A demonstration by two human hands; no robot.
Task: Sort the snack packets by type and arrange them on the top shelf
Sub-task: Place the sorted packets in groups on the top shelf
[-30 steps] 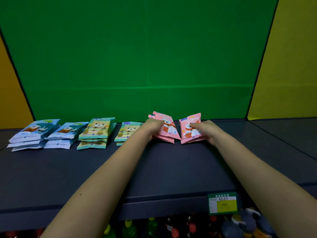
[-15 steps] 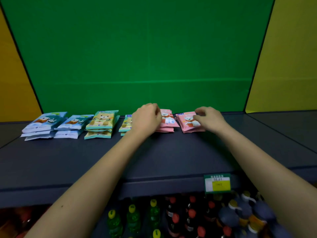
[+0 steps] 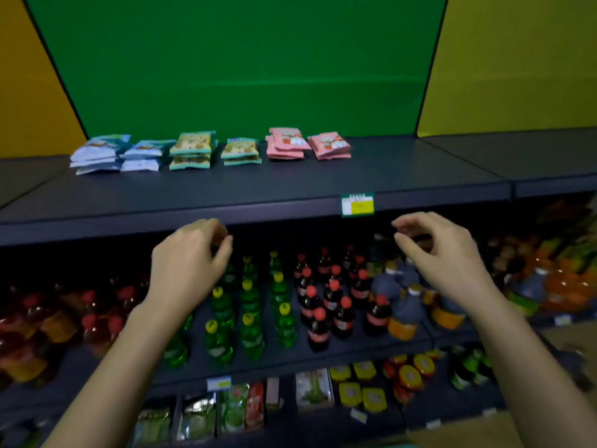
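On the dark top shelf [image 3: 290, 185] the snack packets lie in a row against the green back wall. From the left: two stacks of blue packets [image 3: 100, 151] [image 3: 145, 155], two stacks of green-yellow packets [image 3: 192, 148] [image 3: 240, 151], and two stacks of pink packets [image 3: 286, 142] [image 3: 330, 145]. Both hands are off the packets and hang in front of the shelf's front edge. My left hand [image 3: 189, 263] has its fingers loosely curled and holds nothing. My right hand [image 3: 436, 250] is also empty, fingers relaxed and slightly bent.
A green and yellow price tag [image 3: 357, 204] is clipped to the top shelf's front edge. The shelf below holds green bottles [image 3: 248, 312], red-capped cola bottles [image 3: 326, 302] and orange drinks [image 3: 562, 282]. Lower shelves carry packets and yellow-lidded jars [image 3: 361, 383].
Both hands let go of the pink packets and drew back toward me, below the shelf edge. The view tilted down, so lower shelves now show.
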